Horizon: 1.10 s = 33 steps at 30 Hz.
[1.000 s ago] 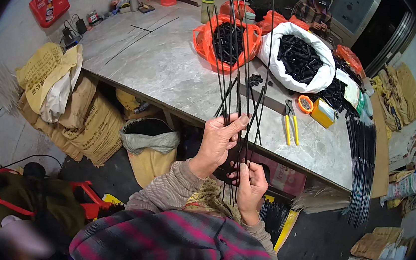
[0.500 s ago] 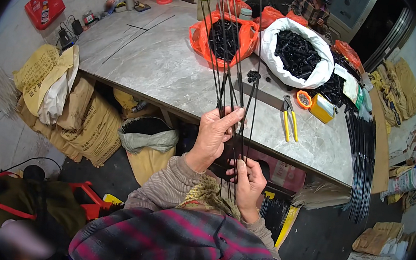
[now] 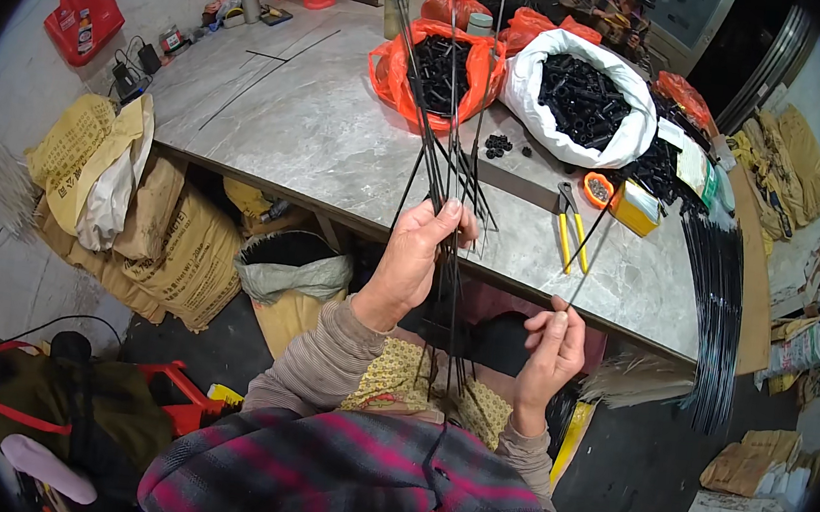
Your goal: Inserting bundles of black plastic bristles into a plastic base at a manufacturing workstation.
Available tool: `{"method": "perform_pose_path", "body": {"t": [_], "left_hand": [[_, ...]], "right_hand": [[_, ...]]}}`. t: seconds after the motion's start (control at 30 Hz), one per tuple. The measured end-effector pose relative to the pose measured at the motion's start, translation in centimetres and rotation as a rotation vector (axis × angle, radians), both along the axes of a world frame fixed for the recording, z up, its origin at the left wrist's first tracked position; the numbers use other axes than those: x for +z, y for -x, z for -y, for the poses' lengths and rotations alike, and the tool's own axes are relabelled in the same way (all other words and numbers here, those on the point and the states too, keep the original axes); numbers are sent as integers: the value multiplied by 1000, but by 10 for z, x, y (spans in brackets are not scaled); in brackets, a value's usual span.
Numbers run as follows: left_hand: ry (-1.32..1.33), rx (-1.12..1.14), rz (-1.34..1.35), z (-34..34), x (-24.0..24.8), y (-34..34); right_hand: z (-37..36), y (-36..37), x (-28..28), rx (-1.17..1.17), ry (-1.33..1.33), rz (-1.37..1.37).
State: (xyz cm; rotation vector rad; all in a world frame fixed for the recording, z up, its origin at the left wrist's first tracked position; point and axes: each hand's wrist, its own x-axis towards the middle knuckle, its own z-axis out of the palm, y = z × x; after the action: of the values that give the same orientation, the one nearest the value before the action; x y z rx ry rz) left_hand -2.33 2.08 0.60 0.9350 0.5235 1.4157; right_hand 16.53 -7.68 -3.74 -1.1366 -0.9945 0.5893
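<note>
In front of the table's near edge, my left hand [image 3: 403, 263] is closed around a loose bundle of long, thin black rods [image 3: 429, 159]. The rods fan out above the fist, and their lower ends hang below it over my lap. Off to the right, my right hand [image 3: 550, 356] pinches a thin black rod [image 3: 589, 242] between thumb and fingers. That rod slants up over the table, passing in front of the yellow-handled pliers [image 3: 562, 233]. A few small black pieces [image 3: 498, 146] lie beyond the bundle on the tabletop.
The grey table [image 3: 284, 125] holds a red bag [image 3: 384, 74] and a white sack [image 3: 519, 94], both full of black tubes. Near the pliers are an orange dish [image 3: 588, 196] and a yellow box [image 3: 636, 215]. Black rods [image 3: 716, 325] overhang the right edge; paper sacks [image 3: 188, 254] stand left.
My right hand has moved right, away from the bundle, and now holds a rod apart from it. The bundle in my left hand leans more to the left.
</note>
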Motion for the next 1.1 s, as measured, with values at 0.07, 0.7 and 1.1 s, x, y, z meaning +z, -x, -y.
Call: {"method": "perform_pose_path", "body": {"t": [0.07, 0.7, 1.1], "left_hand": [[64, -54, 9, 7, 12, -3], [127, -55, -112, 17, 28, -57], [159, -338, -12, 26, 22, -74]], "right_hand": [[3, 7, 3, 65, 44, -44], [24, 36, -6, 693, 121, -395], [8, -53, -11, 409, -131, 304]]}}
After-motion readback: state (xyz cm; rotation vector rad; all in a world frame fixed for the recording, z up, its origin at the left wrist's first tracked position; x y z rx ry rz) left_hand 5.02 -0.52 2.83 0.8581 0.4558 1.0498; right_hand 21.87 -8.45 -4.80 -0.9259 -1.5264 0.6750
